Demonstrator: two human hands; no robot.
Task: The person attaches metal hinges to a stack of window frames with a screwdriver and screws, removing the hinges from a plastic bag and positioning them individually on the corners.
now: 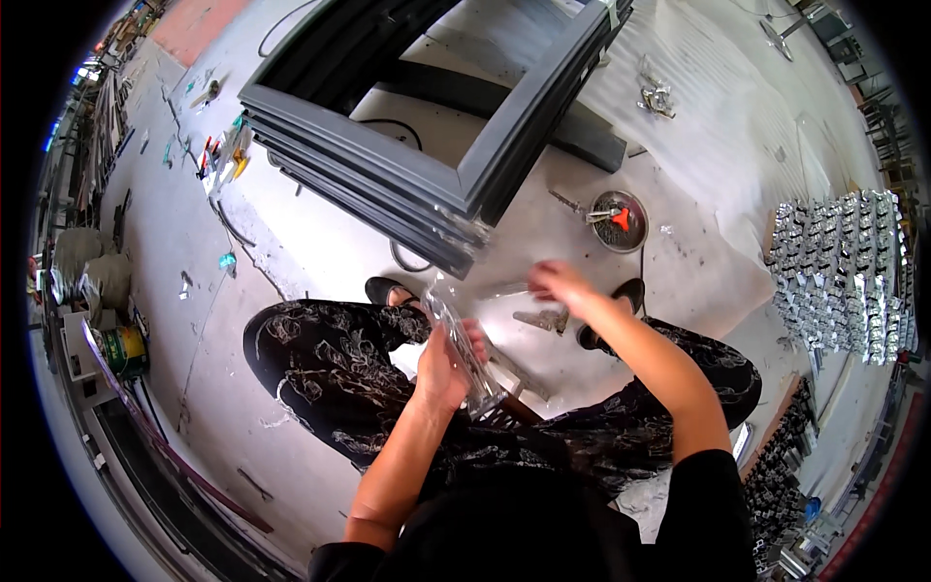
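My left hand (448, 373) is closed around a long, narrow, shiny piece in clear plastic wrapping (456, 330), held tilted between my knees. What lies inside the wrapping is hard to make out. To the right, my right hand (560, 282) is raised and blurred, with its fingers bent. A thin clear strip (499, 289) stretches toward its fingertips; whether they grip it cannot be told. Just beyond both hands, a stack of dark grey rectangular frames (369, 145) reaches close to the wrapped piece.
A round metal bowl (630, 238) of small parts holds an orange-red item. Below it lies a metal fitting (543, 320) on the floor. Stacked silvery metal parts (839, 276) stand at right. Scattered tools (228, 160) lie at left, and translucent sheeting (698, 126) spreads behind.
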